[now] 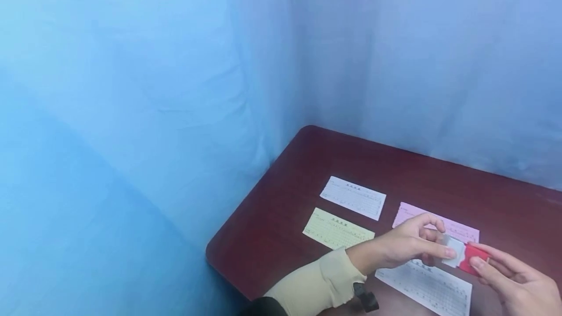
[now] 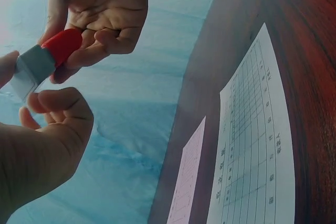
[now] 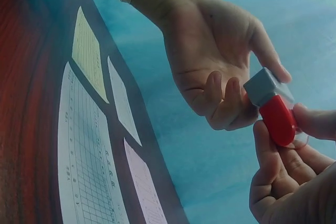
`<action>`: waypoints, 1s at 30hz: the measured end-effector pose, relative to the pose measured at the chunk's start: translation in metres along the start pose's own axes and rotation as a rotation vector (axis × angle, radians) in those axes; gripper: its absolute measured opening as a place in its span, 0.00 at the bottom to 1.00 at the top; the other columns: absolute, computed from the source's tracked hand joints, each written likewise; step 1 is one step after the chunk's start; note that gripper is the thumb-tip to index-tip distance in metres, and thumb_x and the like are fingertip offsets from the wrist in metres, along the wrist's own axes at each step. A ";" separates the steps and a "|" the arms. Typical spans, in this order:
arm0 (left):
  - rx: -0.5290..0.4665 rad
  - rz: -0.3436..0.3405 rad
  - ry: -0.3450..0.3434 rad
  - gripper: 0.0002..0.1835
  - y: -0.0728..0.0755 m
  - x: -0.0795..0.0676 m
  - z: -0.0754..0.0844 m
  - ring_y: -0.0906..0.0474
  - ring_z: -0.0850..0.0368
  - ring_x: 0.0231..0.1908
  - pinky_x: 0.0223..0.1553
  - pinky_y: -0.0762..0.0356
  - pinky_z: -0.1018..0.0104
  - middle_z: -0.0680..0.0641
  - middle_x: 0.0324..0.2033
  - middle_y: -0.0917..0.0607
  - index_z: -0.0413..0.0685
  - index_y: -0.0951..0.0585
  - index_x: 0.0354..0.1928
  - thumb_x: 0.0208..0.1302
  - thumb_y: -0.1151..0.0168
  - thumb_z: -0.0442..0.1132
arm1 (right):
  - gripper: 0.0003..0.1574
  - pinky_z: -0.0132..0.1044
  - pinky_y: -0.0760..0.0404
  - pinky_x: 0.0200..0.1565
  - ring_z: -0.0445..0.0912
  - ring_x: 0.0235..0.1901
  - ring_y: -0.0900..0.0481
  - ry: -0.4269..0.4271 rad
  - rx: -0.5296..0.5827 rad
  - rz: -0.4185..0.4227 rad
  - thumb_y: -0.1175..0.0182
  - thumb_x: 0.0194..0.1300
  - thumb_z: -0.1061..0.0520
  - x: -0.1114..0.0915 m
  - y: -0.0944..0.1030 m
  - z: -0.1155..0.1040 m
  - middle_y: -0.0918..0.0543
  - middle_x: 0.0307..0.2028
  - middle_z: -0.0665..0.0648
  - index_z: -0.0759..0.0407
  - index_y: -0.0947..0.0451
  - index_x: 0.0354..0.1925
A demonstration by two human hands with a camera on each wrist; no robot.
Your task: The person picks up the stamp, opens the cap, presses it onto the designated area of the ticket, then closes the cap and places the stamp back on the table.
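A small stamp with a red rounded handle and a grey block end is held between both hands above the table. My left hand pinches the grey end between thumb and fingers. From the other side, my right hand pinches the red handle, its thumb lying over it in the head view. Part of the block end looks clear in the left wrist view. Below the hands lies a white printed form, its upper edge partly hidden by the left hand.
On the dark red table lie a pink form behind the hands, a yellow form to the left and another white form farther back. Blue cloth hangs around the table's far and left edges.
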State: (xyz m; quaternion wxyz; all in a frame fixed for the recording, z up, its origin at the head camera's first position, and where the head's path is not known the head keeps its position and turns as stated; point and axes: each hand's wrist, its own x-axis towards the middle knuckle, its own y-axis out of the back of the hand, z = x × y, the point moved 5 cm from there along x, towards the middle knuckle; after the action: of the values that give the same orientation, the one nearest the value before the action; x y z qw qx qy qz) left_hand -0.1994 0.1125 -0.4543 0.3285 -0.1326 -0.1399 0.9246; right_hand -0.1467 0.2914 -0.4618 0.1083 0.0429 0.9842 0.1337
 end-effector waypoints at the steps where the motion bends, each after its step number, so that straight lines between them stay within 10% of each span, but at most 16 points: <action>1: -0.003 -0.017 0.002 0.22 -0.006 0.001 -0.001 0.30 0.64 0.18 0.23 0.31 0.74 0.52 0.19 0.25 0.56 0.32 0.42 0.65 0.45 0.17 | 0.25 0.35 0.31 0.18 0.35 0.24 0.21 -0.003 0.015 0.019 0.35 0.70 0.54 -0.005 0.005 0.003 0.16 0.30 0.31 0.14 0.23 0.36; 8: 0.029 -0.062 -0.051 0.17 -0.009 -0.004 -0.009 0.27 0.66 0.21 0.24 0.29 0.74 0.57 0.26 0.22 0.41 0.31 0.47 0.63 0.43 0.18 | 0.15 0.22 0.23 0.30 0.22 0.33 0.21 0.068 0.003 0.135 0.31 0.67 0.55 -0.029 0.008 0.004 0.15 0.32 0.32 0.30 0.14 0.44; 11: 0.008 -0.070 -0.111 0.15 0.007 -0.018 -0.008 0.28 0.66 0.22 0.24 0.29 0.75 0.55 0.28 0.23 0.40 0.34 0.45 0.64 0.45 0.17 | 0.17 0.21 0.25 0.33 0.21 0.36 0.23 0.117 -0.175 0.136 0.29 0.65 0.50 -0.027 -0.012 -0.008 0.15 0.33 0.32 0.46 0.13 0.52; 16: 0.018 -0.045 -0.224 0.14 0.040 -0.050 -0.004 0.31 0.66 0.24 0.27 0.30 0.74 0.53 0.30 0.29 0.35 0.39 0.44 0.65 0.48 0.17 | 0.24 0.28 0.18 0.35 0.32 0.36 0.16 0.259 -0.050 0.058 0.30 0.64 0.60 -0.019 -0.065 -0.031 0.12 0.36 0.42 0.73 0.20 0.55; 30: 0.009 0.003 -0.288 0.17 0.083 -0.084 0.000 0.31 0.66 0.28 0.29 0.29 0.75 0.54 0.32 0.31 0.48 0.38 0.45 0.64 0.45 0.22 | 0.21 0.29 0.18 0.36 0.36 0.34 0.15 0.326 0.032 -0.025 0.29 0.60 0.64 -0.012 -0.118 -0.054 0.11 0.35 0.58 0.72 0.17 0.51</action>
State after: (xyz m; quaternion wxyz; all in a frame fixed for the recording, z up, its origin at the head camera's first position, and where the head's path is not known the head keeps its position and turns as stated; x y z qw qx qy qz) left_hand -0.1839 -0.0030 -0.4705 0.3043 0.0026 -0.1812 0.9352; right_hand -0.1533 0.1630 -0.4406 -0.0521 0.0102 0.9911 0.1218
